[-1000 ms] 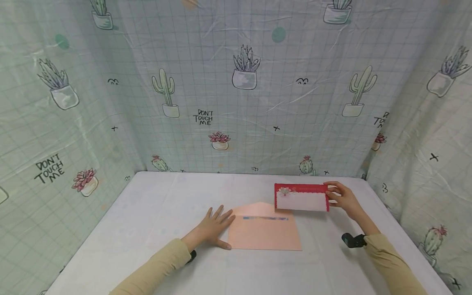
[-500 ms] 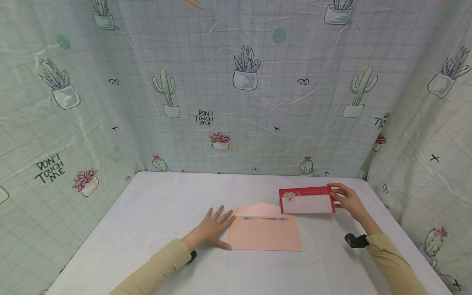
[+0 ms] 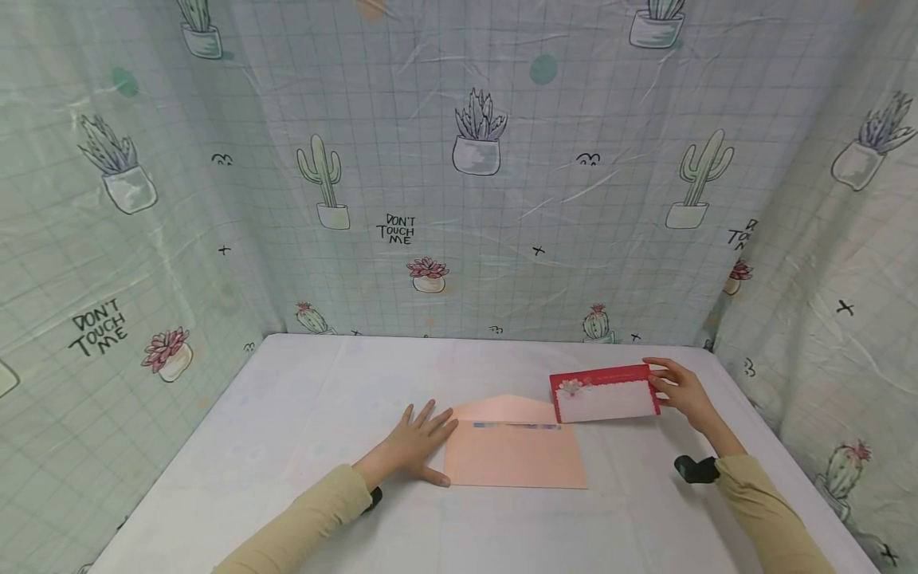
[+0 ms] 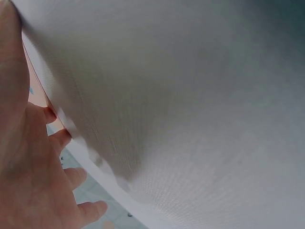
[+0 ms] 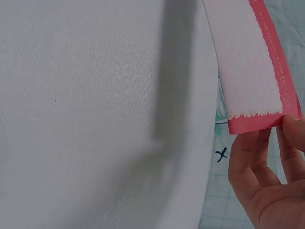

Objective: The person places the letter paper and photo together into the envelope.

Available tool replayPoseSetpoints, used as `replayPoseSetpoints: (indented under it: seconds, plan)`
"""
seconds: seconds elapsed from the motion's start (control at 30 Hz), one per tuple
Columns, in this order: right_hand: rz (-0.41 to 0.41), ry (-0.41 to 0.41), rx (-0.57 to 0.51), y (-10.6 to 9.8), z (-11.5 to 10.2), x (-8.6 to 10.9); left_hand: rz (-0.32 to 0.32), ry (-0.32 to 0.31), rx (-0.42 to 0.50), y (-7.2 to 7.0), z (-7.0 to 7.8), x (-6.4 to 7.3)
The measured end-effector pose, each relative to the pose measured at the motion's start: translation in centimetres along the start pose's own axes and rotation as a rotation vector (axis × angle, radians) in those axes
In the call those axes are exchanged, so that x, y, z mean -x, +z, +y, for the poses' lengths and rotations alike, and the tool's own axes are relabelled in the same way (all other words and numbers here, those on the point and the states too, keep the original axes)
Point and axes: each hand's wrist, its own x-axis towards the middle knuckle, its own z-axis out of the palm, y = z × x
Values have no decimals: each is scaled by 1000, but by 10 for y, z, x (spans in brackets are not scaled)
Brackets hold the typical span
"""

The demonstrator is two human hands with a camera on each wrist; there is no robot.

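A peach envelope (image 3: pixel 515 458) lies on the table with its pointed flap unfolded toward the back. Just below the flap, a blue-patterned strip (image 3: pixel 488 426) shows in a slot. My left hand (image 3: pixel 419 442) rests with spread fingers at the envelope's left edge, thumb near its lower left corner. My right hand (image 3: pixel 681 392) pinches the right end of a red-bordered white card (image 3: pixel 606 396) between thumb and fingers. The card is tilted up above the table, and its left end overlaps the envelope's upper right. Printed lettering and ruled lines show on the card (image 5: pixel 248 57) in the right wrist view.
A white cloth covers the table (image 3: pixel 344 383). Behind it and at both sides hangs a curtain (image 3: pixel 502 207) printed with cacti. A black wrist camera (image 3: pixel 696 469) sits under the right wrist.
My right hand has shifted slightly right and toward me, carrying the card, which is now a little lower with its left end tipped down. The left hand and envelope have stayed still.
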Motion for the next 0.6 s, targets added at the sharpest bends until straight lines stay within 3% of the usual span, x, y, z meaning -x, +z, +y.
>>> replayPoseSetpoints:
  seconds: [0.6]
  plan:
    - [-22,16,4,13,2,-11,7,7,6,2,-1,-1]
